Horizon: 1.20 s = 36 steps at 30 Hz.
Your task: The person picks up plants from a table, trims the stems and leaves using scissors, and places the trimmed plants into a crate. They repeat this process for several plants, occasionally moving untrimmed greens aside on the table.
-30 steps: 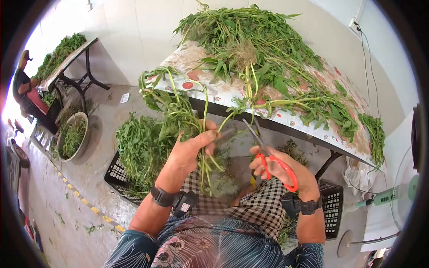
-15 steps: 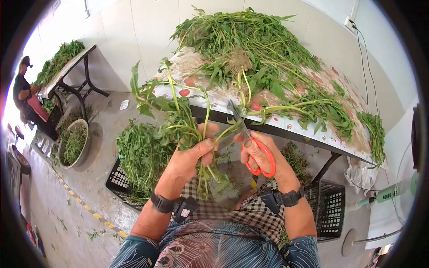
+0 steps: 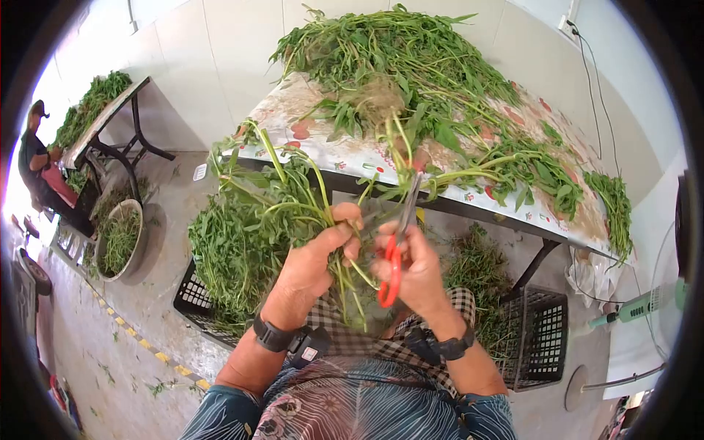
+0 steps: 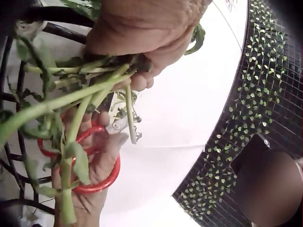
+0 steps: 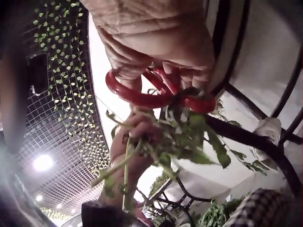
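My left hand (image 3: 312, 257) grips a bunch of leafy green stems (image 3: 286, 194). Leaves spread above the fist, and bare stem ends hang below it. The left wrist view shows the thick pale-green stems (image 4: 78, 118) under the fingers and thumb. Close on the right, my right hand (image 3: 418, 271) holds red-handled scissors (image 3: 392, 275), fingers through the loops. Their blades point up toward the table edge and overlap hanging stalks there. In the right wrist view the red handles (image 5: 137, 97) show beneath my palm, with small leaves near the fingers.
A table (image 3: 293, 103) with a patterned cover bears a large heap of greens (image 3: 396, 51) and a rooty clump (image 3: 381, 99). Beneath stand a full black crate (image 3: 192, 293) at left and another crate (image 3: 546, 330) at right. A person (image 3: 44, 161) stands far left near a basin (image 3: 121, 242).
My right hand has brought the scissors leftward, closer to my left hand, and the blades have swung from pointing up-left to nearly upright. My left hand keeps its grip on the stems.
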Available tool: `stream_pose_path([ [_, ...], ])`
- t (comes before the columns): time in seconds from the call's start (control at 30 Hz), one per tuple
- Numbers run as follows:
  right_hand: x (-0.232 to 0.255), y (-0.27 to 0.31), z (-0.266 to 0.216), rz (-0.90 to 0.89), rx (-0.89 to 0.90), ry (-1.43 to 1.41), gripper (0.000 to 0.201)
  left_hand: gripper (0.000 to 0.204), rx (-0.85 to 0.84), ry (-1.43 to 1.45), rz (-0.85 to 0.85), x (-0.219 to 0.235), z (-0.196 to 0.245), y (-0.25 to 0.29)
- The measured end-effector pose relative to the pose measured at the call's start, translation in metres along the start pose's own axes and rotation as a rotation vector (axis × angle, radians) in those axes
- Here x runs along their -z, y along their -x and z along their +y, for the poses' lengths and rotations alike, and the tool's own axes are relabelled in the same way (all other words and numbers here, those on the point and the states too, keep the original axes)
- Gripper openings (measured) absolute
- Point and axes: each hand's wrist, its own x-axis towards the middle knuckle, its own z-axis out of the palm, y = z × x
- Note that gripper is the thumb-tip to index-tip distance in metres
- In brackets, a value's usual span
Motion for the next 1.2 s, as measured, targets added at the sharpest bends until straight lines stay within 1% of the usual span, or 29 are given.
stream_pose_path([
  [0.03,-0.005,0.003,0.002,-0.010,0.032,0.016,0.044,0.024,0.028,-0.005,0.024,0.002,-0.002,0.001],
  [0.07,-0.009,0.005,0.004,-0.019,0.064,0.032,0.044,0.024,0.016,-0.086,0.015,0.003,-0.002,0.001],
  [0.1,-0.010,0.008,0.003,0.010,-0.015,0.014,0.043,0.025,0.003,-0.167,0.006,0.004,-0.002,0.001],
  [0.17,-0.007,0.012,0.003,0.019,-0.005,0.014,0.042,0.024,-0.029,-0.299,-0.002,0.005,-0.003,0.002],
  [0.27,-0.005,0.015,0.001,0.027,0.036,-0.006,0.041,0.017,-0.017,-0.331,0.019,0.007,-0.006,0.003],
  [0.3,-0.004,0.015,-0.001,0.030,0.055,-0.012,0.040,0.018,-0.009,-0.398,0.017,0.009,-0.009,0.003],
  [0.37,-0.002,0.016,-0.011,0.001,0.018,-0.066,0.040,0.020,0.004,-0.529,0.010,0.014,-0.016,0.003],
  [0.47,0.003,0.013,-0.021,-0.029,-0.007,-0.081,0.040,0.019,-0.409,-0.865,-0.249,0.040,-0.046,-0.011],
  [0.5,0.006,0.013,-0.022,-0.034,-0.011,-0.074,0.039,0.019,-0.341,-0.728,-0.228,0.036,-0.045,-0.007],
  [0.6,0.019,0.015,-0.017,-0.001,-0.045,-0.215,0.044,0.017,-0.096,-0.326,-0.099,0.026,-0.030,0.003],
  [0.67,0.031,0.021,-0.022,-0.110,-0.042,-0.368,0.051,0.008,-0.177,-0.238,-0.036,0.040,-0.028,-0.004],
  [0.7,0.038,0.025,-0.024,-0.163,-0.037,-0.445,0.056,0.007,-0.101,0.054,-0.041,0.033,-0.010,-0.007],
  [0.73,0.045,0.029,-0.022,-0.168,-0.052,-0.442,0.061,0.007,-0.020,0.343,-0.044,0.028,0.004,-0.010],
  [0.8,0.056,0.036,-0.017,-0.179,-0.081,-0.438,0.071,0.008,-0.008,0.539,-0.062,0.024,0.018,-0.015],
  [0.83,0.058,0.038,-0.018,-0.142,-0.144,-0.400,0.074,0.011,-0.009,0.546,-0.058,0.016,0.022,-0.016],
  [0.9,0.063,0.042,-0.019,-0.063,-0.268,-0.323,0.082,0.012,0.034,0.445,-0.157,-0.006,0.033,-0.019],
  [0.93,0.066,0.045,-0.022,-0.094,-0.238,-0.269,0.083,0.013,0.056,0.395,-0.208,-0.015,0.035,-0.023],
  [0.97,0.069,0.048,-0.026,-0.122,-0.208,-0.214,0.084,0.013,0.076,0.380,-0.296,-0.021,0.035,-0.030],
  [1.0,0.072,0.050,-0.029,-0.150,-0.177,-0.158,0.086,0.012,0.078,0.293,-0.287,-0.032,0.035,-0.037],
  [1.07,0.079,0.052,-0.027,-0.183,-0.234,-0.208,0.081,0.015,0.073,0.118,-0.268,-0.059,0.037,-0.051],
  [1.1,0.081,0.053,-0.026,-0.202,-0.264,-0.235,0.079,0.017,0.061,0.004,-0.294,-0.067,0.036,-0.062],
  [1.17,0.080,0.057,-0.028,-0.170,-0.223,-0.195,0.077,0.024,0.031,-0.229,-0.341,-0.079,0.030,-0.083],
  [1.2,0.080,0.060,-0.029,-0.156,-0.204,-0.176,0.076,0.024,0.037,-0.314,-0.319,-0.085,0.025,-0.087],
])
